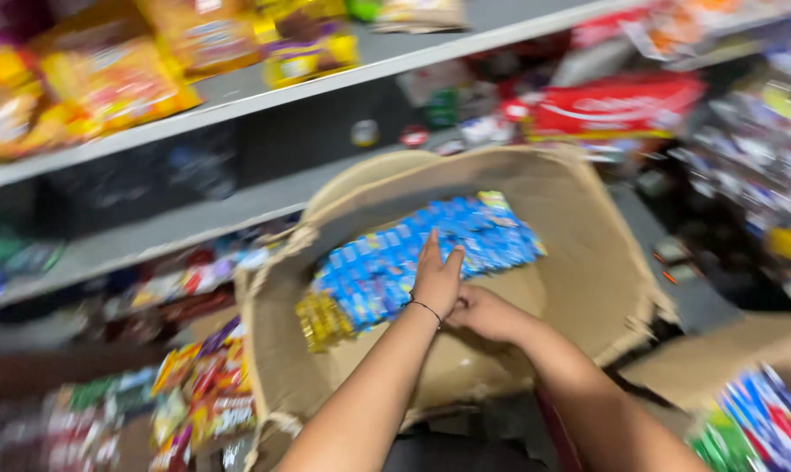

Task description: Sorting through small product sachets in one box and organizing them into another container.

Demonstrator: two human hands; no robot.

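Head view, blurred by motion. I see both hands inside a large, torn brown cardboard box point(587, 262) that stands before grey metal shelves point(238, 87) stocked with orange snack bags point(107, 83). My left hand point(436, 278) lies flat on a sheet of small blue foil sachets point(413, 249), fingers straight and pressed together, a thin dark band at the wrist. My right hand point(487, 313) sits just beside it, lower in the box; its fingers look curled, but I cannot tell what they pinch, if anything. A strip of yellow sachets point(321, 322) adjoins the blue sheet at its lower left end. I judge the joined sachets light, limp and slippery, likely to sag or tear at the seams; they are best taken by an edge with support underneath.
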